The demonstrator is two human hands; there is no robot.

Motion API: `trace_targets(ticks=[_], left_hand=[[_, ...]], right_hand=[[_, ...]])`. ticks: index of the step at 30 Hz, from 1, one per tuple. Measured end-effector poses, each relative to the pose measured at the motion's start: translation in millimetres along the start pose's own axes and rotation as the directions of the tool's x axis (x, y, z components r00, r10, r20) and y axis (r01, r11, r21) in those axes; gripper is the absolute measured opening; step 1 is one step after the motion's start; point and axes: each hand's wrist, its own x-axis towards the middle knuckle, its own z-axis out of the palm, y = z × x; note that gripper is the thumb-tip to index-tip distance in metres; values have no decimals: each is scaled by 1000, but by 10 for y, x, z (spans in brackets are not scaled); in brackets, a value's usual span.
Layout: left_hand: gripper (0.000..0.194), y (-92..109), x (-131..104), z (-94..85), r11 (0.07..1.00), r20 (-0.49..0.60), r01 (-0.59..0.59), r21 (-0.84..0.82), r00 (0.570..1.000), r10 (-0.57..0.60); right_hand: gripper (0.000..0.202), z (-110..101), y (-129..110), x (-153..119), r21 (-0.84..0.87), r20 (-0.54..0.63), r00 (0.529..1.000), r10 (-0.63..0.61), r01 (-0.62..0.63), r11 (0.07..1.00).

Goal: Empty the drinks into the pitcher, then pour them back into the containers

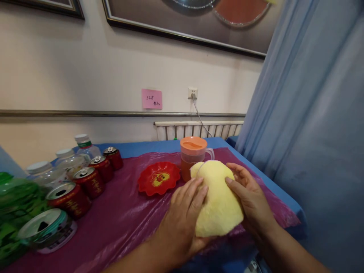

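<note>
A soft, pale yellow, fluffy cloth (218, 201), folded or bunched into a rounded shape, is held up over the front of the table. My left hand (183, 212) grips its left side, with the fingers over the front and part of the hand behind it. On the right edge, my right hand (253, 197) pinches it between thumb and fingers. Just behind the cloth stands a clear jug (189, 157) with an orange lid and a handle, partly hidden. A red scalloped plate (145, 182) with a yellow print lies left of the jug.
Several red drink cans (89, 182) line the left side, with clear bottles (68, 161) behind them. A low teal-rimmed container (48, 231) and a green bottle (17, 212) are nearer. Purple plastic sheeting (119, 212) covers the blue table; a blue curtain (309, 113) hangs at right.
</note>
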Motion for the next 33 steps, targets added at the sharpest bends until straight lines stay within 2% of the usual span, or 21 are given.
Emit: trace_targets(ticks=[1,3,6,7,8,10,11,13,15,16,19,20,21,22,24,25,27,30,33], left_hand=[[100,9,-44,-54,1000,17,-3,-3,1000,3],[95,0,-113,-114,999,143,27,-47,989,-20],[97,-74,-169,-45,979,384,146,-142,920,-81],[99,-107,-179,6,968,442,186,-166,892,-96],[100,-140,-187,59,958,486,220,-183,867,-106],[99,-194,-200,145,944,538,261,-204,835,-114],[97,-212,-205,172,941,550,268,-208,827,-113],[91,-229,-211,195,941,560,268,-208,821,-110],[88,-224,-214,197,942,563,271,-198,818,-117],[89,-216,-217,196,943,568,273,-191,814,-121],[90,-193,-257,189,942,595,289,-170,792,-136],[89,-189,-286,181,940,600,298,-166,787,-144],[88,-188,-323,167,936,598,308,-168,787,-151],[86,-188,-369,147,931,586,320,-177,794,-161],[82,-190,-477,95,915,550,348,-203,814,-187],[81,-192,-532,69,906,533,366,-212,821,-207],[78,-198,-624,34,889,510,407,-210,822,-255],[74,-209,-683,60,888,514,413,-202,817,-262],[65,-198,-660,144,918,559,337,-211,812,-170]], right_hand=[[53,-19,33,-13,-12,3,1000,14,-14,1000],[52,-177,235,7,-96,5,999,33,-32,995],[47,-617,724,101,-365,-19,999,28,-33,931],[45,-774,871,132,-475,-51,999,0,-24,880],[43,-912,983,157,-603,-67,995,-80,24,797],[40,-1073,1065,189,-783,12,970,-242,160,601],[36,-1074,1034,197,-819,89,946,-313,248,517],[25,-898,869,210,-793,276,872,-405,445,417],[19,-524,663,241,-673,477,760,-440,639,373],[20,-296,584,268,-583,570,689,-447,723,371],[28,367,565,384,-276,770,471,-430,854,441],[29,540,641,426,-201,803,421,-422,857,474],[29,677,752,467,-149,810,400,-429,847,510],[27,777,886,505,-125,798,413,-438,825,551],[22,880,1172,574,-127,733,502,-460,764,632],[21,894,1293,603,-138,702,545,-459,736,663],[20,877,1435,647,-157,669,594,-446,700,696],[19,795,1332,657,-163,650,625,-431,670,724],[20,604,982,550,-170,676,619,-400,659,732]])
